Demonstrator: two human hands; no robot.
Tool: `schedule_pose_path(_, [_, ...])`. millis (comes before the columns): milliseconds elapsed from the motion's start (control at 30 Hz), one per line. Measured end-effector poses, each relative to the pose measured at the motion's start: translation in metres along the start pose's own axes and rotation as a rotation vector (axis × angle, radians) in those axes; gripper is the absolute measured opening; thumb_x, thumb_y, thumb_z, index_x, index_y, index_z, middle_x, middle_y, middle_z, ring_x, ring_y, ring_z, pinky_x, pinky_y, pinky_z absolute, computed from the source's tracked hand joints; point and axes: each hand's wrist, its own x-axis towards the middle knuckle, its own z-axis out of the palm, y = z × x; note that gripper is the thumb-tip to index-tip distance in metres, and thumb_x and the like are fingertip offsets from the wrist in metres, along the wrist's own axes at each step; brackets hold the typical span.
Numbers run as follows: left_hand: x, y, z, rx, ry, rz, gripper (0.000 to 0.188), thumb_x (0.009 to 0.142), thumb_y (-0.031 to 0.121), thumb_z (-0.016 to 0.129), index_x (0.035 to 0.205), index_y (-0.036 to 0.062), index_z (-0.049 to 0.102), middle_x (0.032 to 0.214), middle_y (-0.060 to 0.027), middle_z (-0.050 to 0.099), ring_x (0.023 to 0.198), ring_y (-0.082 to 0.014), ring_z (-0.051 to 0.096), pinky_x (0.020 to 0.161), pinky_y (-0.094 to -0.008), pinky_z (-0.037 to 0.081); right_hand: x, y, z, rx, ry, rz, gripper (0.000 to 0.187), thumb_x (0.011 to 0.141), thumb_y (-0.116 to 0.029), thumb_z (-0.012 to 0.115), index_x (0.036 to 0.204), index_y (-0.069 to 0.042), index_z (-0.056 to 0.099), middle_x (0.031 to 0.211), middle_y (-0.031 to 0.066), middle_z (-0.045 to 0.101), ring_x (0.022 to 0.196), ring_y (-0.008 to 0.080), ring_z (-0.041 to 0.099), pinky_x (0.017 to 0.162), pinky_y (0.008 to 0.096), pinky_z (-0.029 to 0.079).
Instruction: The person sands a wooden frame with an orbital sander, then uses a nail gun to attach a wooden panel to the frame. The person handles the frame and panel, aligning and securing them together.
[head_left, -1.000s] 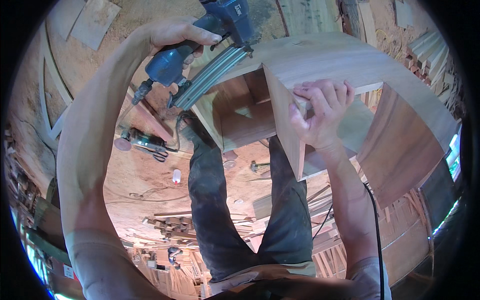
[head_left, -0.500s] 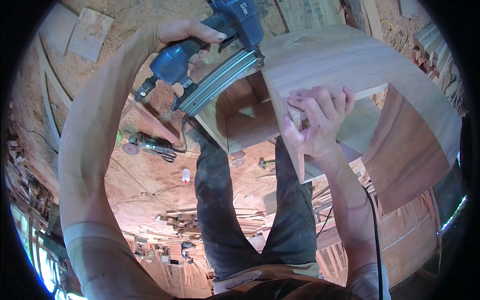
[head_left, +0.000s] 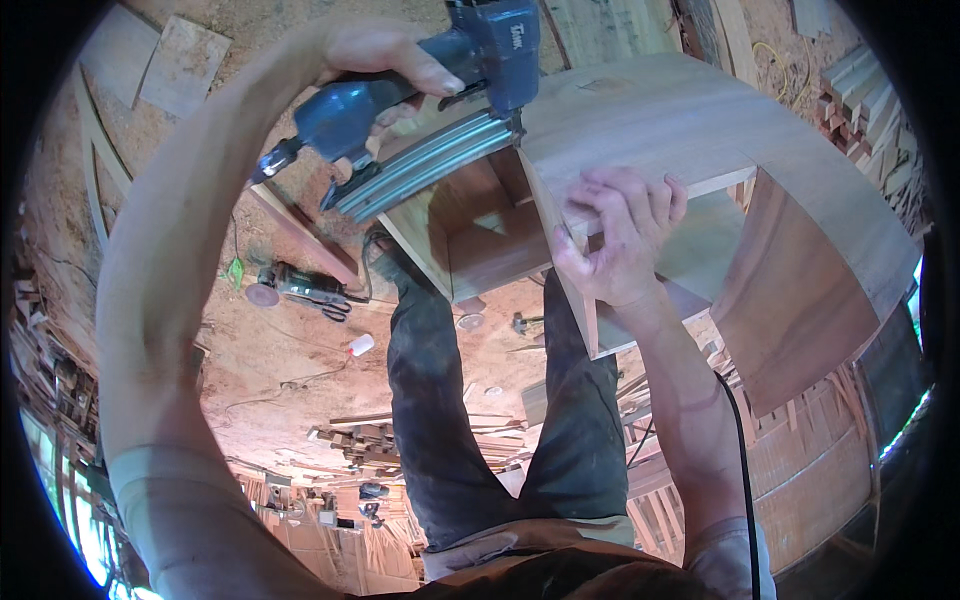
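My left hand (head_left: 385, 62) is wrapped round the grip of a blue air nail gun (head_left: 345, 115). The gun's silver magazine slants down to the left, and its nose meets the wooden cabinet (head_left: 640, 105) where the top board joins an upright divider (head_left: 570, 245). Below the magazine is an open, box-like compartment (head_left: 490, 240) of the cabinet. My right hand (head_left: 625, 235) grips the front edge of the cabinet at the divider's upper corner, fingers over the top and thumb against the divider's side. Right of this hand, a curved brown panel (head_left: 800, 290) hangs under the top.
On the dirt floor lie an angle grinder (head_left: 300, 287), a small white bottle (head_left: 361, 345) and a hammer (head_left: 522, 323). Wood strips (head_left: 365, 440) are piled farther down, and more stacked wood (head_left: 860, 110) is at the upper right. A black cable (head_left: 741, 450) runs beside my right forearm.
The nail gun's rear and magazine have swung slightly left, while its nose stays near the same joint. My right hand and the cabinet appear shifted slightly left in view; its grip remains.
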Motion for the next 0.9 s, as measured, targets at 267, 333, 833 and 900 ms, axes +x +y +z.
schedule_pose_path(267, [-0.045,0.007,0.01,-0.092,-0.014,0.063,0.049,0.093,0.037,0.076,0.113,-0.0044,0.059,0.074,-0.0095,0.064,0.054,-0.0134,0.064,0.05,-0.0304,0.06,-0.003,0.004,0.006,0.047,0.06,-0.011,0.082,0.067,-0.03,0.073,0.145,-0.014,0.053,0.151,0.0043,0.056,0.129,0.025,0.05,0.11,0.0449,0.026])
schedule_pose_path(333, [-0.042,0.009,0.014,-0.083,0.001,0.086,0.043,0.094,0.04,0.075,0.104,0.0012,0.063,0.072,-0.0072,0.065,0.055,-0.0125,0.064,0.051,-0.0295,0.057,-0.003,0.004,0.006,0.053,0.065,-0.02,0.086,0.067,-0.031,0.073,0.148,-0.014,0.05,0.152,0.0048,0.055,0.131,0.0256,0.05,0.111,0.0449,0.025])
schedule_pose_path(833, [-0.03,0.018,0.012,-0.044,-0.028,0.021,0.047,0.092,0.04,0.076,0.105,-0.0026,0.061,0.071,-0.0088,0.063,0.055,-0.0145,0.065,0.05,-0.0298,0.057,-0.003,0.003,0.004,0.028,0.032,-0.001,0.094,0.066,-0.031,0.075,0.154,-0.012,0.045,0.159,0.0072,0.049,0.136,0.0293,0.048,0.112,0.0472,0.026])
schedule_pose_path(900, [-0.04,0.022,0.019,-0.02,-0.057,0.068,0.045,0.093,0.039,0.076,0.106,-0.0019,0.062,0.072,-0.0085,0.064,0.055,-0.0138,0.064,0.05,-0.0296,0.057,-0.003,0.003,0.003,0.037,0.032,-0.004,0.098,0.066,-0.034,0.078,0.155,-0.012,0.044,0.159,0.0083,0.048,0.136,0.0302,0.048,0.112,0.0478,0.026])
